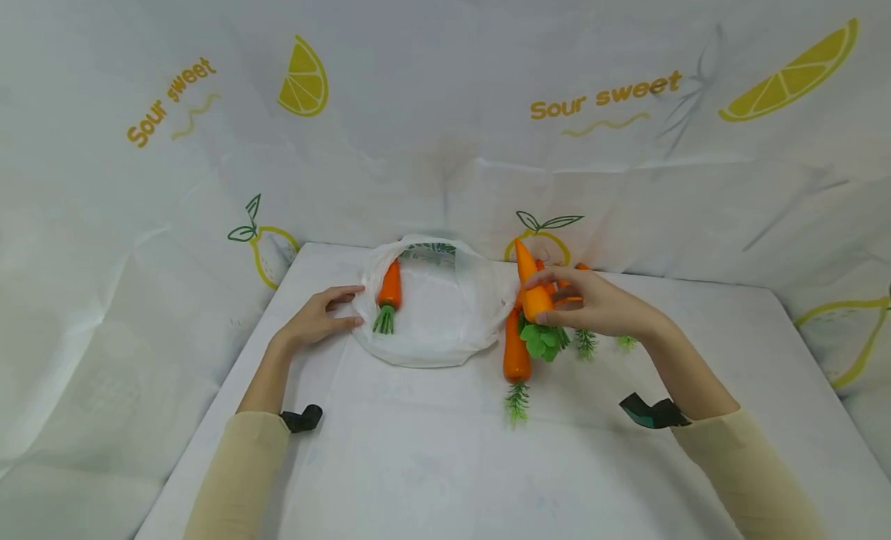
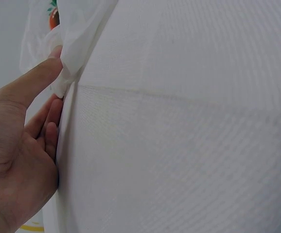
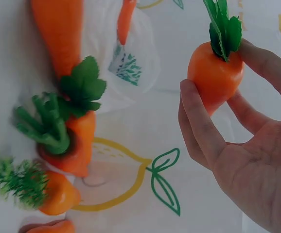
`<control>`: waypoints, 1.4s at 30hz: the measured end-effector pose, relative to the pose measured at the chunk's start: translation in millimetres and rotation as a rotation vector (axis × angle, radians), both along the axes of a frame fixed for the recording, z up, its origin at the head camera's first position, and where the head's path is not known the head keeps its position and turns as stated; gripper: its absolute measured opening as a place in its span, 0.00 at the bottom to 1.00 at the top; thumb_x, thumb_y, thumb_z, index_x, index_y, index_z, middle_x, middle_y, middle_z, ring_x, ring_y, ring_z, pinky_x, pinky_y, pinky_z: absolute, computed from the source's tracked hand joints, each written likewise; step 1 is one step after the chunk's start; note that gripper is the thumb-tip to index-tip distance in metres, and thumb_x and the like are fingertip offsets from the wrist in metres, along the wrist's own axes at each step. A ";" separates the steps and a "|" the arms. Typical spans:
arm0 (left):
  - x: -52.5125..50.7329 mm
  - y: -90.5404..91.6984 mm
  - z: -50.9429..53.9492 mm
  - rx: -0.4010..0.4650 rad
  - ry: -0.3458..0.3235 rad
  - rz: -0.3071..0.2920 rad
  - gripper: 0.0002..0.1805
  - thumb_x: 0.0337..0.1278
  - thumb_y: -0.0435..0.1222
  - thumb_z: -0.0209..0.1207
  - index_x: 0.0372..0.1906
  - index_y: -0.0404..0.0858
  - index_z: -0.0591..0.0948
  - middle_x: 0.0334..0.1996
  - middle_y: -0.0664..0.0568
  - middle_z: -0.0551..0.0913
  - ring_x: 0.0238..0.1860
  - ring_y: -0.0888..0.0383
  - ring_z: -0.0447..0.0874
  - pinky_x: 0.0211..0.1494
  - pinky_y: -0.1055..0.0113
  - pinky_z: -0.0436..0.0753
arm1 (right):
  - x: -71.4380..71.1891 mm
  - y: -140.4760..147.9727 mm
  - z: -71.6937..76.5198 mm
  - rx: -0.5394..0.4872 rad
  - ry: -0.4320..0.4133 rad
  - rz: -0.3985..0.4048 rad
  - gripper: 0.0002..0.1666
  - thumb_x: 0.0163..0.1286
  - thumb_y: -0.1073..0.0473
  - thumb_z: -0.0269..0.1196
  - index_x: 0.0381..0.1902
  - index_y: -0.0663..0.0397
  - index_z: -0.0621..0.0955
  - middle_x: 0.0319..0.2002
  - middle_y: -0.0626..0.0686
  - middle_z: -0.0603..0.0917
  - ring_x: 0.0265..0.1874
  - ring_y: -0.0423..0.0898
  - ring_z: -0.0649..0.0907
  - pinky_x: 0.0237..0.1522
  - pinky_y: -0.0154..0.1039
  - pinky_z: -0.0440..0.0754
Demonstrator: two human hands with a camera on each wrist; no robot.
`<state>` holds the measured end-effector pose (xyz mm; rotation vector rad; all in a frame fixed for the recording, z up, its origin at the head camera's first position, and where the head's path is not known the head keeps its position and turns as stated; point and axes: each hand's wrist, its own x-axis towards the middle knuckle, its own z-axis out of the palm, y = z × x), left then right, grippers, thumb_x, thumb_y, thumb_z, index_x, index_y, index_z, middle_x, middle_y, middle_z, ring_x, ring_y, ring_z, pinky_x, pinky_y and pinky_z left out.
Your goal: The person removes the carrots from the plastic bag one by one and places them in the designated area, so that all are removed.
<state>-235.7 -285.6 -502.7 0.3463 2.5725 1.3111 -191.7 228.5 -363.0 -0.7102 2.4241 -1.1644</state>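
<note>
A white plastic bag (image 1: pixel 428 352) lies on the table with its mouth spread wide. One toy carrot (image 1: pixel 390 285) with a green top is inside it, near the left wall. My left hand (image 1: pixel 319 317) holds the bag's left rim, thumb on one side and fingers on the other; in the left wrist view the hand (image 2: pixel 21 141) is at the bag's edge (image 2: pixel 77 43). Between thumb and fingers, my right hand (image 1: pixel 588 302) grips an orange carrot (image 1: pixel 527 271), raised above other carrots right of the bag. The right wrist view shows this held carrot (image 3: pixel 213 77) and its leafy top.
Several more toy carrots lie right of the bag, among them a long carrot (image 1: pixel 516 354) with a feathery top. A white cloth with lemon prints (image 1: pixel 445 122) hangs behind the table (image 1: pixel 431 455). Dark wrist bands (image 1: pixel 654 412) sit at both sleeves.
</note>
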 end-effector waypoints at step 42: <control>-0.6 -0.7 -2.6 -0.005 0.010 -0.010 0.37 0.70 0.43 0.72 0.79 0.44 0.74 0.79 0.39 0.73 0.80 0.39 0.69 0.88 0.37 0.62 | 43.8 21.1 -74.3 0.090 -0.182 0.067 0.27 0.76 0.50 0.71 0.67 0.54 0.80 0.66 0.64 0.81 0.59 0.57 0.88 0.60 0.48 0.89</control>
